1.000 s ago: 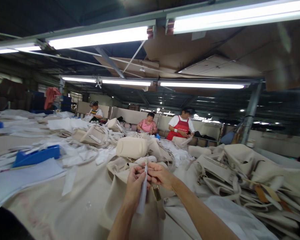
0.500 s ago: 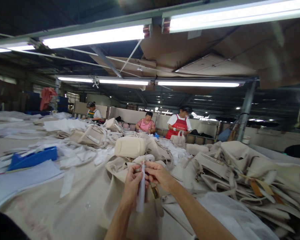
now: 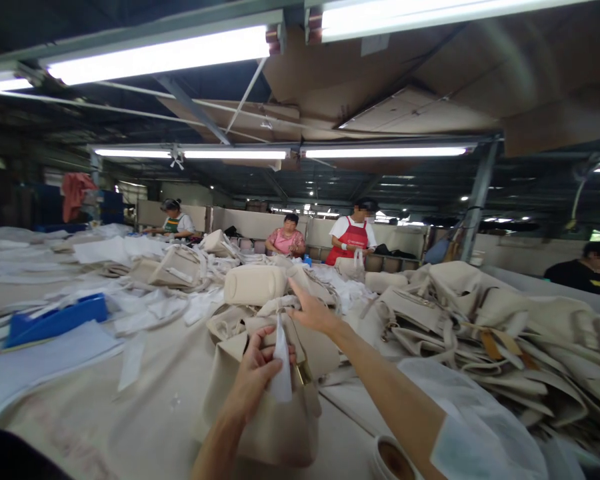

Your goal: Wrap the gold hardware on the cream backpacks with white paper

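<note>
My left hand is closed round a white strip of paper or cloth, held over a beige bag that lies on the table in front of me. My right hand reaches forward past the strip with its fingers stretched out, touching the bag's handle near a beige roll-shaped bag. A brass fitting shows just behind the strip.
A heap of beige bags fills the right side. A blue tray and white sheets lie at the left. A tape roll sits at the near edge. Several people work at the table's far end; another sits at far right.
My right hand let go of the white strip and moved forward to the bag's handle. My left hand kept the strip and dropped a little lower. The view tilted and shifted right.
</note>
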`<state>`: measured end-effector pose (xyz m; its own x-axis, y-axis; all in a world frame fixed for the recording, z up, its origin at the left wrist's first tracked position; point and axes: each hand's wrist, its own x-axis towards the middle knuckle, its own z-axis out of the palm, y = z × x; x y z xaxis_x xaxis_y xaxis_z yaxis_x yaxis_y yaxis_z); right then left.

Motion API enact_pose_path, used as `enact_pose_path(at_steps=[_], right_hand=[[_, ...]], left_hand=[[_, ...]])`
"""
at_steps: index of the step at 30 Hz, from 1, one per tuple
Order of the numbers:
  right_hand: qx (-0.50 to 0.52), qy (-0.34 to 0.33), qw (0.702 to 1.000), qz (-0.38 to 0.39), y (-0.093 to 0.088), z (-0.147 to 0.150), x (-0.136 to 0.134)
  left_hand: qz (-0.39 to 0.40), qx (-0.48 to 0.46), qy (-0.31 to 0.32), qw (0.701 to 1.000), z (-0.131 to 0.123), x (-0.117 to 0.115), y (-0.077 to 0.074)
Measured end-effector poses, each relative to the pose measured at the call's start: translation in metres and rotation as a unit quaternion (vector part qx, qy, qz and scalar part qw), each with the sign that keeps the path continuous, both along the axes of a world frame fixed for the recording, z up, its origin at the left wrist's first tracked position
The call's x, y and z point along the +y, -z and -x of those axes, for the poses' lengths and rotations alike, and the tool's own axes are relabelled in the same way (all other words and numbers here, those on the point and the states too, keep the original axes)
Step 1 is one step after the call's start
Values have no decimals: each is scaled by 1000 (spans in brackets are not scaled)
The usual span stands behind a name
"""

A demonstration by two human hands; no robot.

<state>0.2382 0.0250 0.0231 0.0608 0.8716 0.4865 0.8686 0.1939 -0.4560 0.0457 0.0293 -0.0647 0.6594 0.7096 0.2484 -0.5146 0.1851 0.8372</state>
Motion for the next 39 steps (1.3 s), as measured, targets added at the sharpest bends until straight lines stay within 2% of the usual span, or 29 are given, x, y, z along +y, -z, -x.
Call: enact_pose_path(at_steps=[5, 9, 13, 15, 20, 22, 25, 29, 36, 39], right_hand=[[-5, -13, 994, 111, -7, -7, 8], [3, -27, 989, 147, -6, -10, 0], [10, -30, 986, 166, -4, -10, -8], [8, -33, 983, 180, -5, -11, -10], [-13, -58, 972, 229, -13, -16, -13], [-23, -68, 970, 231, -15, -16, -14], [-35, -68, 974, 214, -13, -12, -16], [-36, -63, 978, 198, -11, -7, -19], [-19, -88, 973, 210, -18, 0, -27], [-13, -88, 979, 184, -17, 9, -39]], left_hand=[[27, 14, 38, 999, 18, -5, -3], [-6, 50, 59, 997, 22, -11, 4], [-29, 64, -27, 997, 12, -15, 26], [-21, 54, -49, 997, 8, -15, 32], [-29, 39, 18, 999, 19, -15, 35], [-40, 60, 44, 996, 28, -16, 40], [-33, 122, 51, 991, 41, -14, 56], [4, 162, 25, 986, 58, -13, 79], [72, 155, -79, 982, 79, -19, 100], [59, 140, -86, 985, 79, -25, 110]])
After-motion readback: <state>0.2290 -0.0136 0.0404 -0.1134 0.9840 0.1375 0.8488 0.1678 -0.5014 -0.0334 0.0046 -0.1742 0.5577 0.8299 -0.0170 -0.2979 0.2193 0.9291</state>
